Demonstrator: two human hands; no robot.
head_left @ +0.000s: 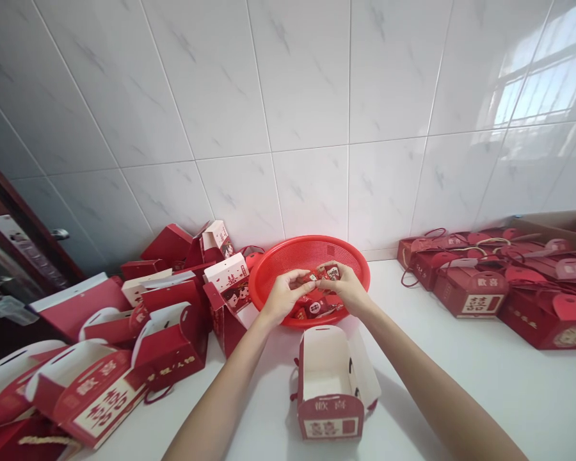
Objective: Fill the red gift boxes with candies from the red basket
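Both my hands are over a red plastic basket (288, 256) with a perforated wall. Small red wrapped candies (317, 307) lie in its bottom. My left hand (284, 296) has its thumb and fingers pinched on a red candy. Close beside it, my right hand (344, 288) grips another red candy (333, 273) with printed lettering. The two hands nearly touch, and the fingers partly cover what they hold. In front of the basket, between my forearms, stands an open red gift box (330, 410) with a cream inside and its flap folded out to the right. I see nothing inside it.
Several open red boxes (173, 346) crowd the white table (413, 384) on the left. At the right back stand several closed red boxes (473, 291) with cord handles, beside a brown carton (552, 227). A tiled wall (312, 186) rises behind the basket.
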